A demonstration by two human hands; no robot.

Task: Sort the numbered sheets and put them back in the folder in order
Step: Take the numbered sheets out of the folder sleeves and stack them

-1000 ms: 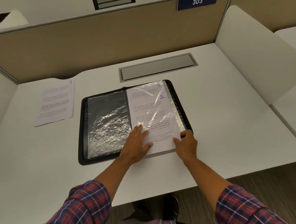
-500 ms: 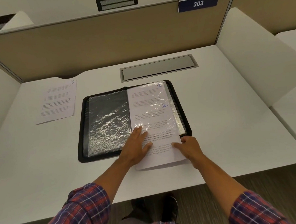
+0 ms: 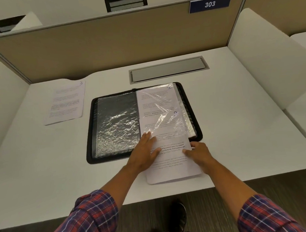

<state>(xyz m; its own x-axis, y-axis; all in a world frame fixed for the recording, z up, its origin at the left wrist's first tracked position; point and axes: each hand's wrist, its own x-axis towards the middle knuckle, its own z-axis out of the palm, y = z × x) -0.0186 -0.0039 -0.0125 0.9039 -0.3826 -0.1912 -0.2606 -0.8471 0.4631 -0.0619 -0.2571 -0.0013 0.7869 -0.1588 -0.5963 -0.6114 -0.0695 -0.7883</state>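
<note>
The black zip folder (image 3: 91, 136) lies open in the middle of the white desk (image 3: 237, 120). The sheet marked 2 (image 3: 170, 166) sits half inside the right plastic sleeve (image 3: 158, 105), and its lower half sticks out toward six o'clock. The left hand (image 3: 145, 157) presses flat on the sheet with straight fingers. The right hand (image 3: 198, 154) lies over the sheet's right edge; whether it pinches, one cannot tell. The sheet marked 3 (image 3: 66, 102) lies at ten o'clock from the folder.

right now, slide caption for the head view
Left hand presses, right hand pinches sheet 2, half out of a sleeve in the open folder; sheet 3 aside.

Text on sheet 3 (image 3: 64, 102) seems unreadably small
</note>
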